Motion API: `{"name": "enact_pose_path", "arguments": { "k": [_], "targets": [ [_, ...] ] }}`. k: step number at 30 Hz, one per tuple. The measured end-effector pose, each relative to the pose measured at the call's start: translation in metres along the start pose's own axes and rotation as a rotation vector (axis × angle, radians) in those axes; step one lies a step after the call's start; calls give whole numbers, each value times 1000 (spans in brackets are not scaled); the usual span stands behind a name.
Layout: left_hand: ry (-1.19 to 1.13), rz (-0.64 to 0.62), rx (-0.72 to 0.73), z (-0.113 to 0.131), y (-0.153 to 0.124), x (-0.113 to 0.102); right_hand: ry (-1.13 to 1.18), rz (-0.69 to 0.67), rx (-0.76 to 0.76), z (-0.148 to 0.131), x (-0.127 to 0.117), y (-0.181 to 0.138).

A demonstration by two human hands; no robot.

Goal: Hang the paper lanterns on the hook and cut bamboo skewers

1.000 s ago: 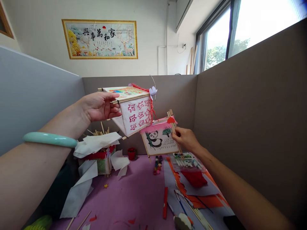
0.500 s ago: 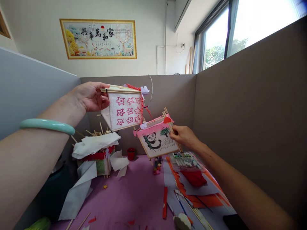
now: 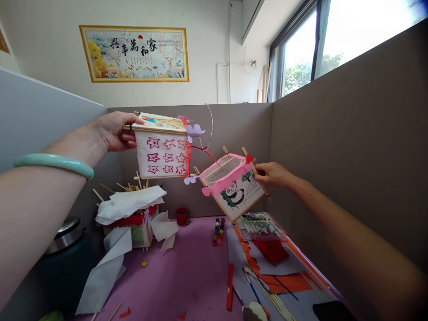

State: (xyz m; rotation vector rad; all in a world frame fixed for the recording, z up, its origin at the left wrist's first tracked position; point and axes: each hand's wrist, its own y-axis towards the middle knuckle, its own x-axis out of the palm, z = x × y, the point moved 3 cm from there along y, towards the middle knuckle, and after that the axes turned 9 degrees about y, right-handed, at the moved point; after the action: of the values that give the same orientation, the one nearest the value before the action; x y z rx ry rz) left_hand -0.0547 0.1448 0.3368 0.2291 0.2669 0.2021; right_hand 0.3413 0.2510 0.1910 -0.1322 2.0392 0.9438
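Raised on the left, a white paper lantern (image 3: 162, 154) with red star-like flowers and a colourful painted side is tilted sideways. My left hand (image 3: 113, 131) is closed around its stick-framed end. To the right, my right hand (image 3: 276, 173) pinches a side stick of a second lantern (image 3: 242, 194), which has a panda drawing and a pink rim. This one leans too, its open top partly facing me. A red cord and a thin wire loop (image 3: 211, 125) show between the two lanterns. A purple paper flower (image 3: 194, 131) sits at the left lantern's corner.
A stick-filled box (image 3: 143, 234) with white paper (image 3: 132, 203) on it stands at the back left, near a dark flask (image 3: 67, 263). A small red pot (image 3: 181, 216), paint bottles (image 3: 219, 232), a pen case (image 3: 262, 227) and brushes lie on the purple table (image 3: 180, 267). Grey partitions surround it.
My left hand has shifted left with its lantern, turning more of the painted side into view. My right hand has moved right and slightly up, tipping the panda lantern so its open top shows.
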Motion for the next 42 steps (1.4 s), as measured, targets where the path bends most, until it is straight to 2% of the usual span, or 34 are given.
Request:
{"name": "enact_pose_path", "arguments": {
  "k": [4,8,11,16,20,23,27,33,42],
  "targets": [
    [-76,24,10,-15,-1,-1,105,7,74,15,-2,-3],
    [-226,29,35,-36,-12,7,222,9,173,23,14,-12],
    [-299,85,74,-56,-25,20,279,19,230,25,30,-18],
    [-427,217,166,-93,-41,46,279,52,285,21,43,-20],
    [-446,240,165,-111,-39,55,206,111,280,21,36,-16],
    [-404,197,156,-104,-33,50,149,153,274,25,25,-13],
    [-299,168,191,-72,-25,37,121,161,288,33,15,-10],
    [-236,168,221,-32,-15,24,146,119,289,45,21,-7],
    [-183,182,130,-16,5,14,163,16,141,40,21,0]
  ]
}}
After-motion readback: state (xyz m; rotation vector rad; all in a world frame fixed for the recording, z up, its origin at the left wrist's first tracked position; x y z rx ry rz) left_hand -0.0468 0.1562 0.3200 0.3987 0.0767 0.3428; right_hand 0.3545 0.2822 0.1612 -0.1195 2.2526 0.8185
